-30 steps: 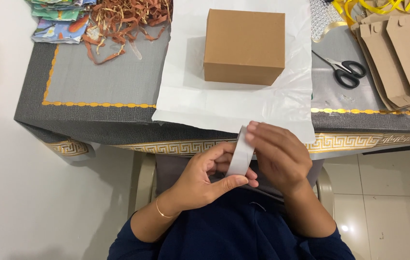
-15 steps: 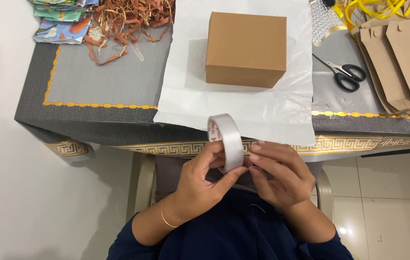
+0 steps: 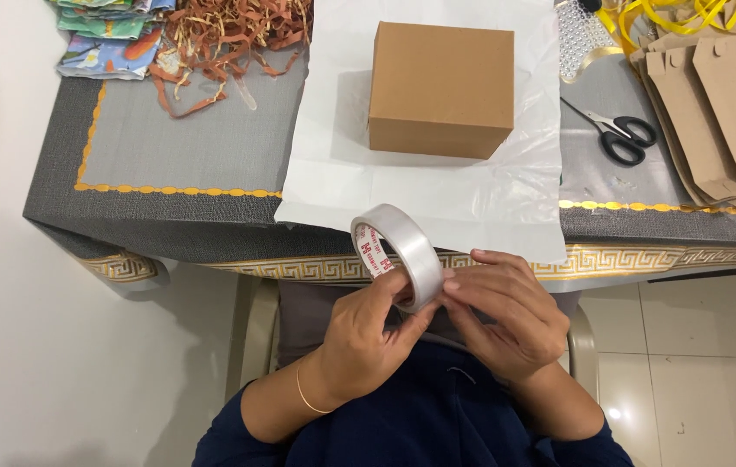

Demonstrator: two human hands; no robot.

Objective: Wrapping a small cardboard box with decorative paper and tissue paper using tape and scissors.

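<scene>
Both hands meet on a roll of clear tape (image 3: pixel 398 253), held on edge just short of the brown cardboard box (image 3: pixel 441 86), off the table's near edge; the left hand (image 3: pixel 366 342) clasps the roll's lower rim with fingers closed on it; the right hand (image 3: pixel 506 311) pinches at the roll's outer face, fingertips touching the tape. Beyond the roll, the box sits on a white paper sheet (image 3: pixel 342 173); right of the box lie black-handled scissors (image 3: pixel 614 131) and flat brown cardboard pieces (image 3: pixel 723 112); left of the box, shredded orange paper strips (image 3: pixel 221 39) lie on the grey table (image 3: pixel 169 147).
</scene>
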